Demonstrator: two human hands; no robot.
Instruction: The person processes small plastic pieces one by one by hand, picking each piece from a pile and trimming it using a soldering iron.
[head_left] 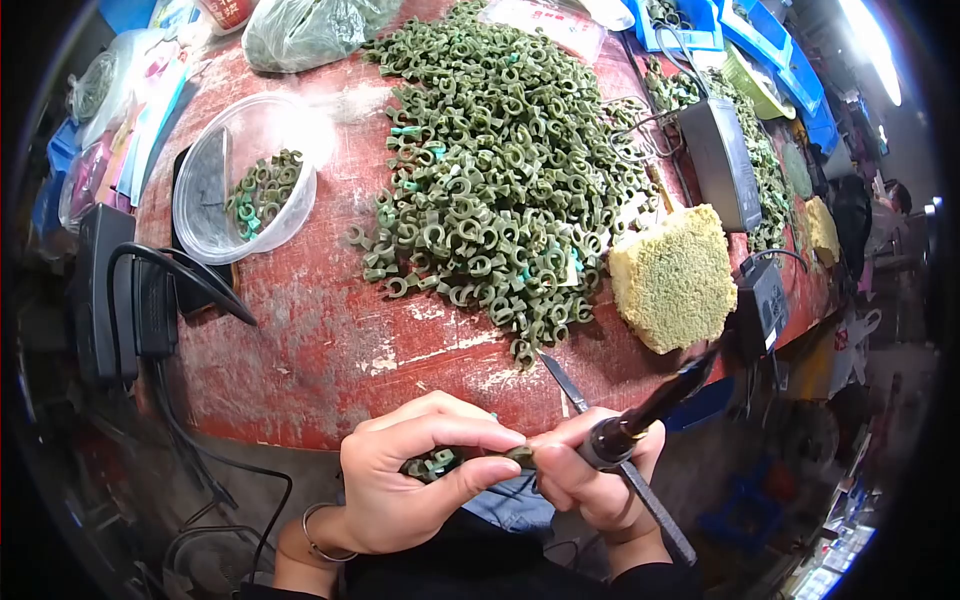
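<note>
Several green rings (432, 464) cupped in left hand (410, 490), thumb & forefinger pinching one; right hand (590, 480) grips soldering iron (650, 410).

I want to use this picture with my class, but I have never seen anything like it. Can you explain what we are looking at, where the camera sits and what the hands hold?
The camera sits on a person's head, looking down at their own bare hands. The left hand pinches small green ring-shaped pieces. The right hand grips a dark pen-like tool with a cord. On the worn red table lie a big pile of green rings, a clear plastic bowl holding a few more, and a yellow sponge.
</note>
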